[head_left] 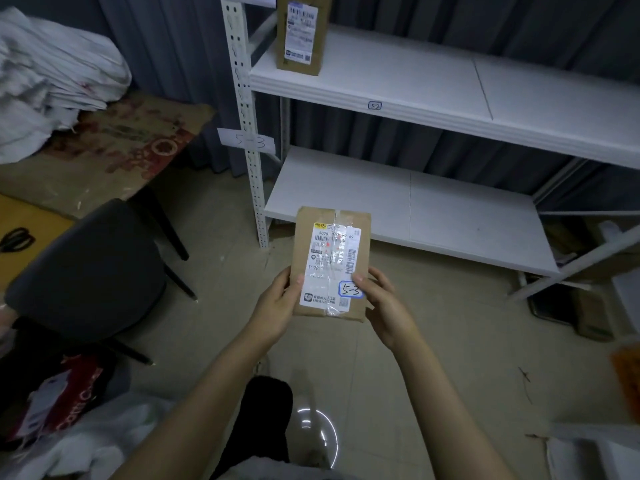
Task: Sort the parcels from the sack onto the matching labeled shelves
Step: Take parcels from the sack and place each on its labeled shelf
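White shelf rack [398, 74]: post tag [246, 142] reads 5-3 above its lower board [450, 216]. Brown parcel [330, 265] just in front of the rack, left hand [277, 306] and right hand [384, 306] gripping its bottom corners, thumbs on top, marked 5-3. Label-reading step, likely; next calls for reaching forward onto that board.

Grey curtains [173, 46]; dark chair [90, 265]; beige floor [433, 341]

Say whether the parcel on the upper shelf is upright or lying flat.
Upright: the parcel stands on end on the shelf, label facing out.
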